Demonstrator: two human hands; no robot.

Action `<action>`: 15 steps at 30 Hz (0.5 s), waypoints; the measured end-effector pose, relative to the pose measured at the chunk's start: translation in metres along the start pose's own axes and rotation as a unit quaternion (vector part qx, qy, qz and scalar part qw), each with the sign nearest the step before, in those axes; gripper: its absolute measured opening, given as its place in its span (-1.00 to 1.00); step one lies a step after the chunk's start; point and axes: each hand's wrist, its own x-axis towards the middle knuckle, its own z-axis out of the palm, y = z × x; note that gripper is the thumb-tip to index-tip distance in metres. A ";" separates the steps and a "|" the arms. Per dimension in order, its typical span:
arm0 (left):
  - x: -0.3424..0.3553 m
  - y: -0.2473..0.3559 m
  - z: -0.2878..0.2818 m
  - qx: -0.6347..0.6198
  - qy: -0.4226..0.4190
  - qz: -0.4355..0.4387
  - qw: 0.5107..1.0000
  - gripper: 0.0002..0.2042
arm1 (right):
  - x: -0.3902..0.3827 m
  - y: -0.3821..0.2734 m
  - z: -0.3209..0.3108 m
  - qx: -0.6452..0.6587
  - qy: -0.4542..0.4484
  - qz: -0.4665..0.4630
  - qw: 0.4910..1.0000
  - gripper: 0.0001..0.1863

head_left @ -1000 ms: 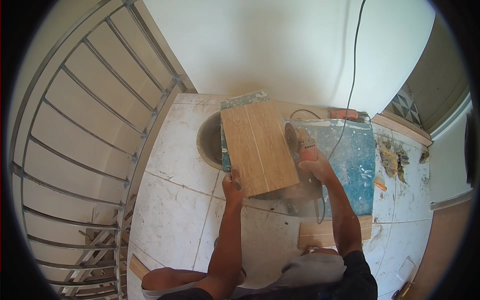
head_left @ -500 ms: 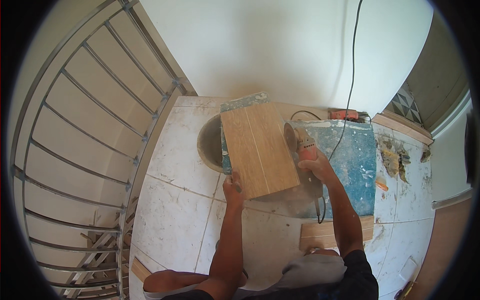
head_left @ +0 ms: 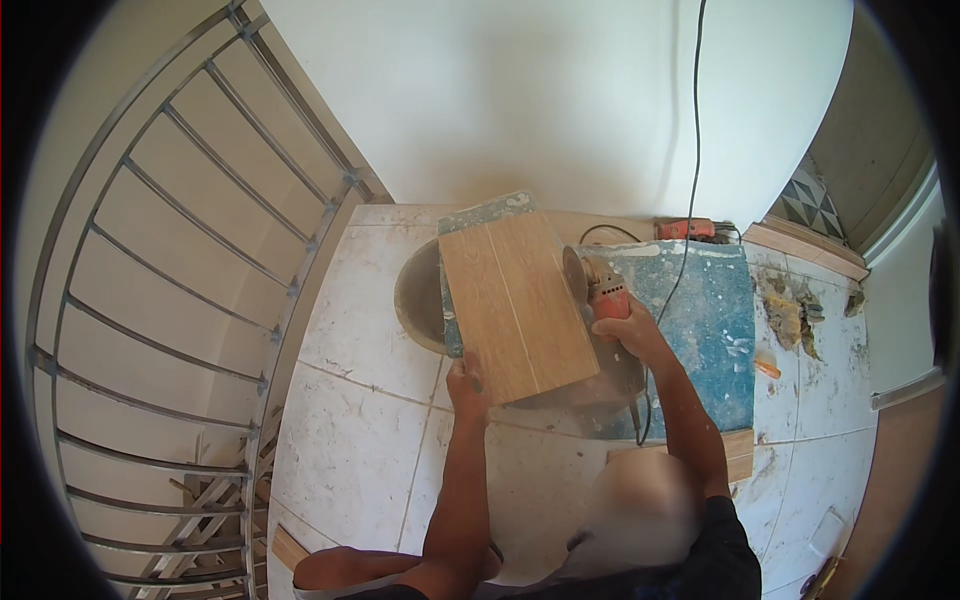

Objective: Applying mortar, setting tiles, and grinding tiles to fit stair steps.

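A wood-patterned rectangular tile (head_left: 515,310) lies tilted in front of me on a paint-spattered board (head_left: 495,208), whose far and left edges show beneath it. My left hand (head_left: 465,385) grips the tile at its near left corner, fingers partly hidden below. Closed around the red body of an angle grinder (head_left: 612,303) is my right hand (head_left: 630,330). The grinder's disc stands nearly upright at the tile's right edge; whether it touches cannot be made out. Haze hangs near the tile's lower right side.
A round basin (head_left: 418,298) sits partly under the board. Beside the grinder lies a blue spattered sheet (head_left: 705,320). Another red power tool (head_left: 686,229) rests by the wall, where a black cord (head_left: 697,120) hangs. Debris (head_left: 790,312) lies right; a metal railing (head_left: 165,380) stands left.
The view has shifted slightly. Both hands keep their grips, and the grinder's disc stays beside the tile's right edge.
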 end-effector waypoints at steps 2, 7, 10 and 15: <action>-0.001 0.000 0.003 -0.021 0.000 -0.005 1.000 -0.65 | 0.002 0.002 -0.002 0.003 0.001 -0.008 1.000 -0.43; -0.003 0.003 0.004 -0.023 0.008 -0.017 1.000 -0.64 | 0.001 -0.004 0.000 0.011 -0.003 -0.016 1.000 -0.46; -0.004 0.006 0.005 -0.041 0.001 -0.016 0.999 -0.63 | 0.003 -0.003 -0.001 0.022 -0.016 -0.023 0.999 -0.48; -0.005 0.009 0.006 -0.051 0.000 -0.013 0.999 -0.63 | 0.010 0.001 -0.001 0.036 -0.021 -0.028 0.999 -0.52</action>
